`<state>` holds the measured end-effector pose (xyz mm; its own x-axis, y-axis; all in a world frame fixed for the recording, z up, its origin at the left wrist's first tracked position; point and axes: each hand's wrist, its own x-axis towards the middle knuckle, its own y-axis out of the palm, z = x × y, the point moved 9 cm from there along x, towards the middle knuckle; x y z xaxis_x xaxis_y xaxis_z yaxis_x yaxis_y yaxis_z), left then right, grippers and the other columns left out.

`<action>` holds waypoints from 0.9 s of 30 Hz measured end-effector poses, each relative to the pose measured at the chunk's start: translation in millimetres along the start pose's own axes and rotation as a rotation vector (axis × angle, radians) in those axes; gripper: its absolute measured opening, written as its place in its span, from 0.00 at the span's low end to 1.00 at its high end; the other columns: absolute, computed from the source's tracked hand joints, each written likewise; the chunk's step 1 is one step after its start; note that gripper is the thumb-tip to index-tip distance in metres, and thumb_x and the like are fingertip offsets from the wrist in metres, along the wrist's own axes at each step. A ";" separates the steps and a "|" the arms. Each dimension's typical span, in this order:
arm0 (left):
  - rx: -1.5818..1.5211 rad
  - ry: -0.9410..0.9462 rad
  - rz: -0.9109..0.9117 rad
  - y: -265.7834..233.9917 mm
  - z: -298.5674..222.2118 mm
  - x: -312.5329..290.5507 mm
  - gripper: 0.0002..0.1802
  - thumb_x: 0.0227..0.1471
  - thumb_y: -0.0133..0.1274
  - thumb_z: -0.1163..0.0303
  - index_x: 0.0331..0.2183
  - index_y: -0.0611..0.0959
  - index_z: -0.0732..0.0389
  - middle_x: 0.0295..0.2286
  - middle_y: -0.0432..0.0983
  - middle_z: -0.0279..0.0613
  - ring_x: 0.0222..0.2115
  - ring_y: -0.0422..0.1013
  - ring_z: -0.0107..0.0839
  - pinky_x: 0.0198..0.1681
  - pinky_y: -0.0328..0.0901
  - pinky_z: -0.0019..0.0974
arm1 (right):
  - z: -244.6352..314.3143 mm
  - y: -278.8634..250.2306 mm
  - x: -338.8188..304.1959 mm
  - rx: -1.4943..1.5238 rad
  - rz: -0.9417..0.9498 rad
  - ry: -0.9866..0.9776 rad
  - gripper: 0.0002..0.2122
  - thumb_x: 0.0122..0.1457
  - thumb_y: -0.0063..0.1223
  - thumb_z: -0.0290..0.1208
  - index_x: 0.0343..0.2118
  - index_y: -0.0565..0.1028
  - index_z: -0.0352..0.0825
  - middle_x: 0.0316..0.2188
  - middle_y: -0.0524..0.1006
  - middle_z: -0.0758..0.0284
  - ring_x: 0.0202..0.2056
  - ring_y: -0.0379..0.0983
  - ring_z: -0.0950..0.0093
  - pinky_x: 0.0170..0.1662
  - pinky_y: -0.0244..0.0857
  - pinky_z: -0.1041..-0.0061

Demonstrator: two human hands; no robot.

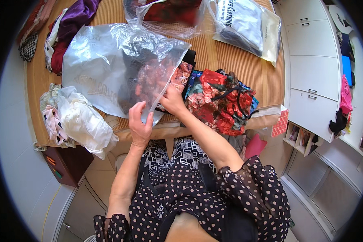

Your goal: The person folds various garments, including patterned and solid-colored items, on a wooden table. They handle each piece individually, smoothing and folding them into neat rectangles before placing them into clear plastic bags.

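A large clear plastic bag (92, 60) with a frosted sheen lies flat on the mat, its mouth facing right. Inside it, and partly sticking out of the mouth, is a folded black garment with a red and pink floral print (184, 73). My left hand (139, 126) is at the near corner of the bag's mouth, fingers curled and thumb up against the film. My right hand (173, 99) reaches into the mouth, closed at the garment's near edge; its fingertips show only blurrily through the film. Just right of it lies a crumpled red floral garment (218, 101) with black straps.
White cloth in thin plastic (86, 121) sits at the table's near left edge. Purple and red clothes (74, 24) lie far left. Bagged dark red clothing (173, 12) and another packaged garment (246, 30) lie along the back. White drawers (310, 76) stand to the right of the table.
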<state>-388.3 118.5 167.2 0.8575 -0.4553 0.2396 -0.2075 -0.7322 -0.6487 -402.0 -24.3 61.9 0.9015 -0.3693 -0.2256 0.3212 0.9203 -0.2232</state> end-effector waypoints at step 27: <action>-0.188 -0.090 0.501 193.6 -22.2 -59.5 0.16 0.42 0.55 0.68 0.35 0.74 0.64 0.32 0.70 0.45 0.31 0.68 0.32 0.37 0.64 0.33 | -140.8 -286.5 -203.8 -0.445 -0.515 0.416 0.15 0.41 0.61 0.34 0.32 0.74 0.35 0.25 0.72 0.64 0.28 0.70 0.69 0.33 0.64 0.70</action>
<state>-489.9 -7.5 43.3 0.6673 -0.7327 -0.1335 -0.6746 -0.5188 -0.5251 -718.6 -230.8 38.3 0.4606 -0.8328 -0.3070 0.4428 0.5153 -0.7338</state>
